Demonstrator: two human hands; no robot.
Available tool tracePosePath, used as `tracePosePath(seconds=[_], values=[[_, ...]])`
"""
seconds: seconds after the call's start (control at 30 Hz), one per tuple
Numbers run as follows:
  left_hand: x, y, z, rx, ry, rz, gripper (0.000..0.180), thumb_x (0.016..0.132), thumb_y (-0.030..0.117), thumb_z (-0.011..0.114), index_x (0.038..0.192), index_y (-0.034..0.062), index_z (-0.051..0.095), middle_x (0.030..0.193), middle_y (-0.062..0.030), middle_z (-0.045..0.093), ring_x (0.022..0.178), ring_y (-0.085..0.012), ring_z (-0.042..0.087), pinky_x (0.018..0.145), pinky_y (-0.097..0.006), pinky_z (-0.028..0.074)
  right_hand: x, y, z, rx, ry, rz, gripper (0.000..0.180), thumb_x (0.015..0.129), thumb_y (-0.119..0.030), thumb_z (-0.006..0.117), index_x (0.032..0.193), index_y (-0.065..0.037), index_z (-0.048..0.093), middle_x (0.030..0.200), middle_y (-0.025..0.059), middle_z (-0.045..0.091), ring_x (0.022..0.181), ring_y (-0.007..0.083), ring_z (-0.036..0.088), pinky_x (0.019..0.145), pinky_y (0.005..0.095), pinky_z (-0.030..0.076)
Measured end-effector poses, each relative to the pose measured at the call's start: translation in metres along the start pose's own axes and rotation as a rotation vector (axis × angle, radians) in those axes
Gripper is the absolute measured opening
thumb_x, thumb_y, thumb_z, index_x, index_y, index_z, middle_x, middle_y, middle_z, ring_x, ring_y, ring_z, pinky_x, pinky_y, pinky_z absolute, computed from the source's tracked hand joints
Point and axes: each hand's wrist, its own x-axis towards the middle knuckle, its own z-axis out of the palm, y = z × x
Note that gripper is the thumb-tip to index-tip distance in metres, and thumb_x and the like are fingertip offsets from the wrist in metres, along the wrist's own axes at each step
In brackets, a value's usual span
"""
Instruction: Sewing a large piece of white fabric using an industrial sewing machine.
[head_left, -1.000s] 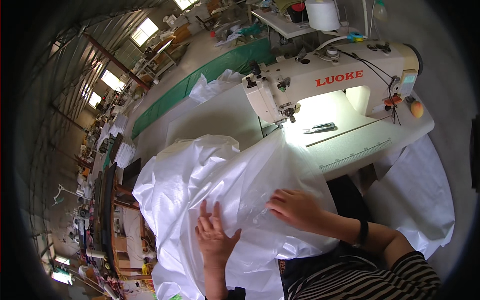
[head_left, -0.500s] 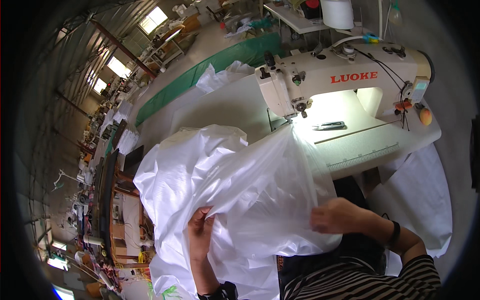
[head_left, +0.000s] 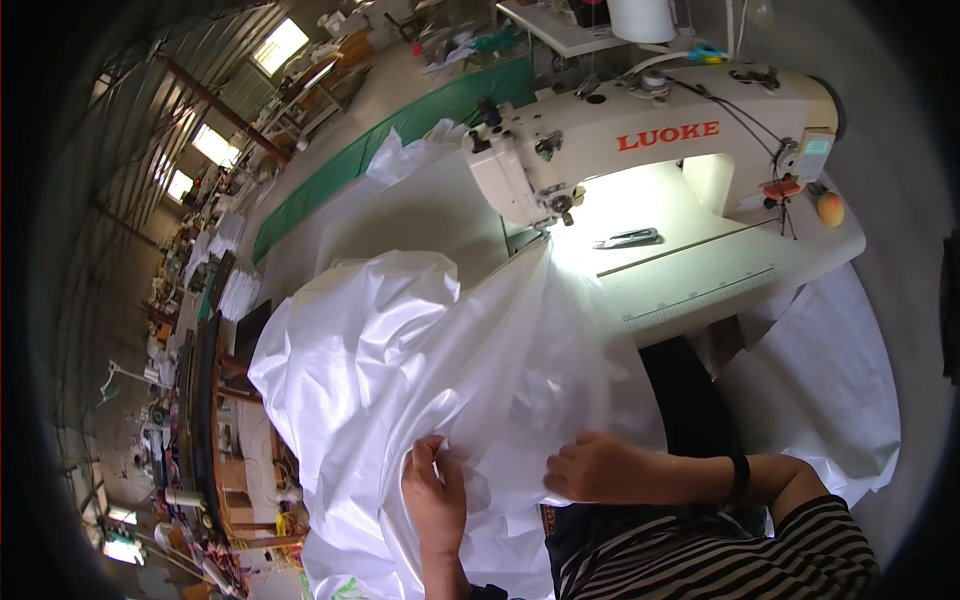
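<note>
A large sheet of shiny white plastic-like fabric (head_left: 345, 345) drapes over the table's near edge and across my lap. Its upper corner runs in under the needle of a white sewing machine (head_left: 640, 135). My left hand (head_left: 436, 485) pinches the sheet between thumb and fingers. To its right, my right hand (head_left: 600, 468) is closed on the sheet's lower edge, knuckles up. Folds fan out from the needle toward both hands. A pair of thread snips (head_left: 628, 238) lies on the lit machine bed, away from the hands.
A ruler scale (head_left: 700, 297) marks the table's front edge. An orange-yellow fruit-like object (head_left: 830, 209) sits by the machine's right end. More white fabric (head_left: 815, 390) hangs at the right. A white thread cone (head_left: 642, 18) stands behind, and a green sheet (head_left: 400, 150) lies beyond the table.
My right hand has moved left along the sheet, closer to my left hand. My left hand has shifted slightly right and down. The whole view has shifted a little.
</note>
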Motion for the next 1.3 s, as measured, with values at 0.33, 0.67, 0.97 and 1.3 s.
tracePosePath(seconds=[0.33,0.67,0.97,1.3], values=[[0.010,0.022,0.017,0.111,-0.046,0.101,0.030,0.072,-0.010,0.053,0.101,-0.0008,0.052,0.098,-0.0167,0.065,0.086,-0.0373,0.064,0.073,-0.043,0.052,-0.044,0.002,-0.031,0.227,0.329,-0.158,0.024,0.089,-0.018,0.061,0.111,-0.009,0.062,0.086,-0.0006,0.058,0.077,0.0113,0.062,0.066,0.0230,0.049],[0.001,0.035,0.021,-0.158,-0.401,0.126,0.021,0.078,-0.002,0.064,0.095,0.0090,0.071,0.113,-0.0214,0.062,0.094,-0.0380,0.065,0.078,-0.042,0.053,-0.034,0.006,-0.029,0.404,0.612,-0.117,0.018,0.089,-0.024,0.069,0.102,-0.011,0.067,0.086,0.0007,0.063,0.079,0.0144,0.065,0.077,0.0293,0.056],[-0.020,0.040,0.047,-0.216,-0.427,0.144,0.025,0.072,0.011,0.080,0.096,0.0112,0.073,0.106,-0.0174,0.061,0.094,-0.0341,0.065,0.079,-0.040,0.053,-0.068,0.012,0.007,0.639,0.258,0.637,0.020,0.082,-0.022,0.077,0.084,-0.005,0.066,0.081,0.0074,0.066,0.069,0.0225,0.067,0.061,0.0328,0.052],[-0.020,0.007,0.038,-0.717,-0.228,-0.085,0.011,0.085,-0.006,0.070,0.091,0.0027,0.067,0.093,-0.0052,0.063,0.083,-0.0140,0.057,0.082,-0.026,0.047,-0.074,0.027,-0.002,0.875,0.441,0.670,0.012,0.088,-0.012,0.071,0.088,-0.001,0.066,0.079,0.0090,0.065,0.069,0.0192,0.065,0.062,0.0300,0.052]])
